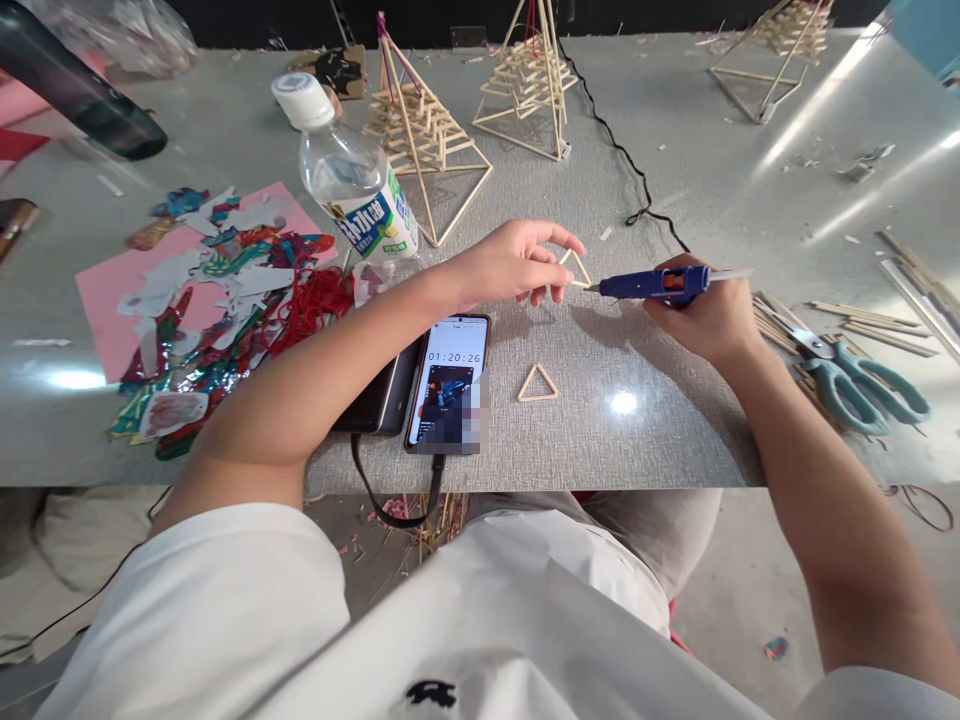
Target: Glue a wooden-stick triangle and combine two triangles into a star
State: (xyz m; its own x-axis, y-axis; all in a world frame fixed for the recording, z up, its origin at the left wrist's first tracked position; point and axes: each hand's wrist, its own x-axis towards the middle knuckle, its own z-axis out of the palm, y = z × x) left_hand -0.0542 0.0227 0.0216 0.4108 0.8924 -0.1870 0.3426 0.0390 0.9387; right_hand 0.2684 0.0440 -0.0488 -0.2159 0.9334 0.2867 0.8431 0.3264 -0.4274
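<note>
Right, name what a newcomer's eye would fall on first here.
Probably the blue glue gun in the right grip, near the middle, pointed at a small stick triangle in the left grip. Stick pyramids stand at the back; on the left, colourful scraps lie over pink paper.

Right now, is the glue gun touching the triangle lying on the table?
Apart. The head view shows bare table between the glue gun, gripped in the right hand, and that triangle.
</note>
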